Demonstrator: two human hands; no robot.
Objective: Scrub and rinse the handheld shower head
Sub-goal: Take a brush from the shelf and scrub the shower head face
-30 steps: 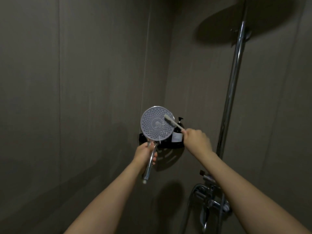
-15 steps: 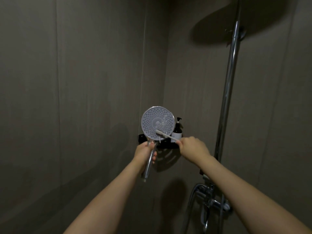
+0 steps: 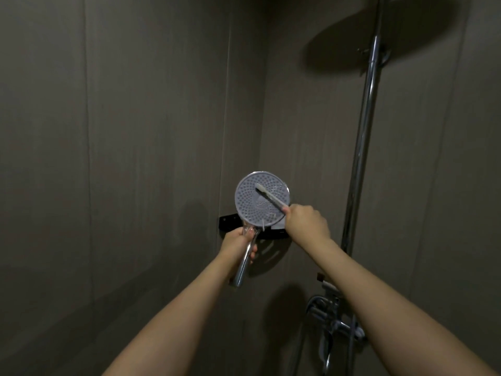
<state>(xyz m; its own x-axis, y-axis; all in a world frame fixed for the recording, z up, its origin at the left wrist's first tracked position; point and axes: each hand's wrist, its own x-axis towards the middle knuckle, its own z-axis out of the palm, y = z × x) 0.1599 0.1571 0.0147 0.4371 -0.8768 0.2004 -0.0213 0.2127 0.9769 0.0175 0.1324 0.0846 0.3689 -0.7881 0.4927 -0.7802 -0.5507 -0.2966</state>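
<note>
- Your left hand (image 3: pixel 238 244) grips the chrome handle of the round grey handheld shower head (image 3: pixel 261 201), face toward you, before the black corner shelf (image 3: pixel 230 222).
- Your right hand (image 3: pixel 306 222), fingers curled, holds a white toothbrush (image 3: pixel 271 197); bristle end lies on the nozzle face.

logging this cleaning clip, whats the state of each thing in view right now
handheld shower head: held up, nozzle face toward the camera, no spray visible
toothbrush: bristle end lying on the nozzle face
left hand: grips the chrome handle
right hand: holds the toothbrush handle
overhead shower head: mounted high, no water falling
corner shelf: on the wall behind the hands, contents mostly hidden
mixer valve: setting unclear
</note>
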